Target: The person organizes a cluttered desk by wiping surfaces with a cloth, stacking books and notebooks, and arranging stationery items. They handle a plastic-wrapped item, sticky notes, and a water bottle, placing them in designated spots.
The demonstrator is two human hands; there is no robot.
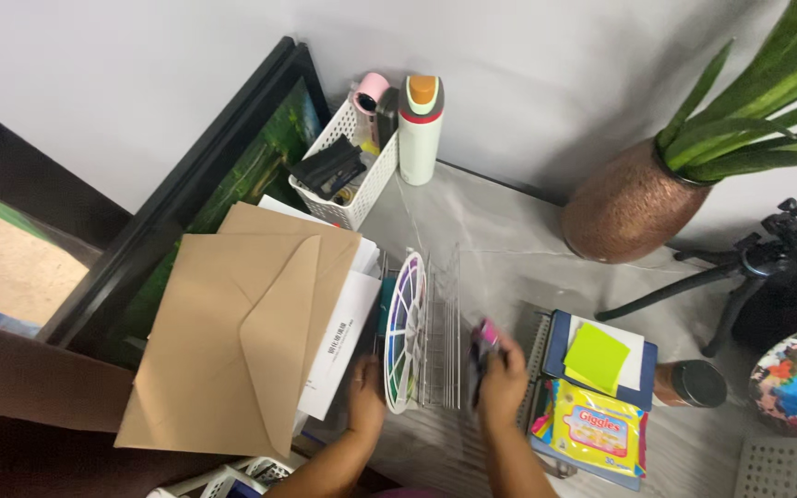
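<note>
Lower centre: left hand [366,398] steadies wire rack [440,332], grip unclear; right hand [502,373] closed on pink object [485,334], mid-placement; next needs slot alignment.

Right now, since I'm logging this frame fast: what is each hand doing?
Left hand: rests against the color wheel at the wire rack; grip cannot be told.
Right hand: closed on a blurred pink thing.

Beside the shiny metal wire rack [435,332], matt brown paper envelopes [232,341] lie left; a hammered coppery pot [624,207] stands behind-right.
</note>
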